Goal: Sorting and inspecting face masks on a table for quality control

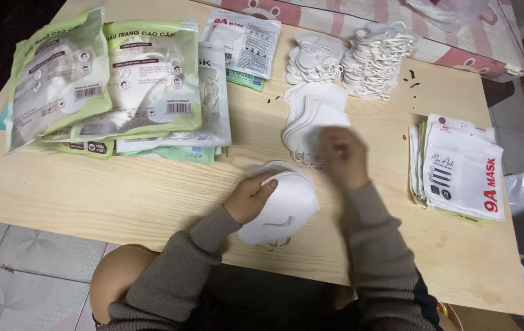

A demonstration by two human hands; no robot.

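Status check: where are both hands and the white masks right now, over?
Left hand pressed flat on a stack of white masks. Right hand blurred, over a fanned mask pile; grip unclear. Nothing between the hands.

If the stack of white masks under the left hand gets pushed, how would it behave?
The mask stack is probably light and soft: thin folded fabric with loose ear loops. It would likely slide and fan apart on the smooth table; the left hand rests on it.
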